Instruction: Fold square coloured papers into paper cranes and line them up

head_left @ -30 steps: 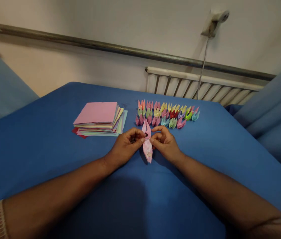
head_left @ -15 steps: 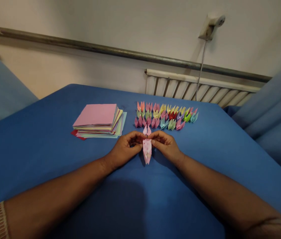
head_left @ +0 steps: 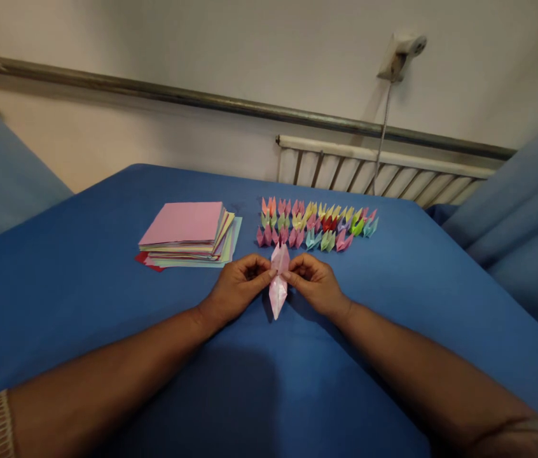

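A narrow, pointed piece of folded pink origami paper [head_left: 278, 296] is held upright between both hands, in front of the rows of finished pieces. My left hand [head_left: 240, 280] pinches its left edge near the middle, thumb toward me. On the opposite edge, my right hand [head_left: 319, 283] grips it the same way, thumb and fingertips pressed together. The paper's lower tip points toward me, and its split upper end rises above the fingers. Several small folded paper cranes [head_left: 329, 224] in pink, yellow, green, red and blue stand in rows just beyond.
A stack of coloured paper sheets [head_left: 183, 222], pink on top, lies to the left on the blue-covered table [head_left: 82, 267]. Behind the table are a metal rail [head_left: 178, 95], a radiator [head_left: 336, 165] and a wall socket with a cord [head_left: 400, 57]. Blue curtains [head_left: 531, 235] hang at both sides.
The pink paper now shows a smooth, long diamond face, where before its middle was folded and bunched. Both thumbs have come closer together over its centre.
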Demonstrator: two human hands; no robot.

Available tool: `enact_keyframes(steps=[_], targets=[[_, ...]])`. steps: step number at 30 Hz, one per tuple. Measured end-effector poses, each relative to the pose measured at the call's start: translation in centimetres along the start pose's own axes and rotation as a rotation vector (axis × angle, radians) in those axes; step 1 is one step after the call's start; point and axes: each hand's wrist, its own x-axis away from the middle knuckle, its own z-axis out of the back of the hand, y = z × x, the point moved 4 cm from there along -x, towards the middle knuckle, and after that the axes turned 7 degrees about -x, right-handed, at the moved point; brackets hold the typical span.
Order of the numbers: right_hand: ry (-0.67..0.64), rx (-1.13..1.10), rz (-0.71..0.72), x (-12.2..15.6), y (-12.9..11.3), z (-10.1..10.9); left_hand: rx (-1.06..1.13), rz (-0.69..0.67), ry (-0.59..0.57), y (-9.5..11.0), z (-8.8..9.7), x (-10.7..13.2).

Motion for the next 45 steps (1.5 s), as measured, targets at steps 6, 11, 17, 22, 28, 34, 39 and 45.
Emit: enact_keyframes(steps=[6, 11, 17, 22, 28, 34, 39, 45], targets=[[0.054, -0.137, -0.056, -0.1, -0.1, -0.3, -0.019, 0.039, 0.081, 0.2, -0.1, 0.4], [0.042, -0.13, -0.051, 0.2, -0.6, -0.5, 0.136, 0.133, 0.067, 0.1, -0.5, 0.5], [0.038, -0.095, -0.025, 0.4, -0.8, -0.7, 0.225, 0.194, -0.025, 0.0, -0.7, 0.5], [-0.031, -0.071, -0.144, 0.3, -0.3, -0.7, 0.178, 0.199, -0.062, 0.4, -0.6, 0.7], [-0.066, -0.037, -0.152, 0.5, -0.9, -0.7, 0.112, 0.148, -0.097, 0.1, -0.6, 0.7], [-0.08, -0.048, -0.171, 0.7, -1.3, -0.8, 0.066, 0.13, -0.109, 0.3, -0.6, 0.6], [-0.027, -0.006, -0.162, 0.4, -1.5, -0.4, 0.093, 0.105, -0.1, 0.8, -0.8, 0.8], [0.071, 0.023, -0.112, 0.2, -1.2, 0.0, -0.05, -0.075, 0.01, 0.9, -0.3, 0.8]])
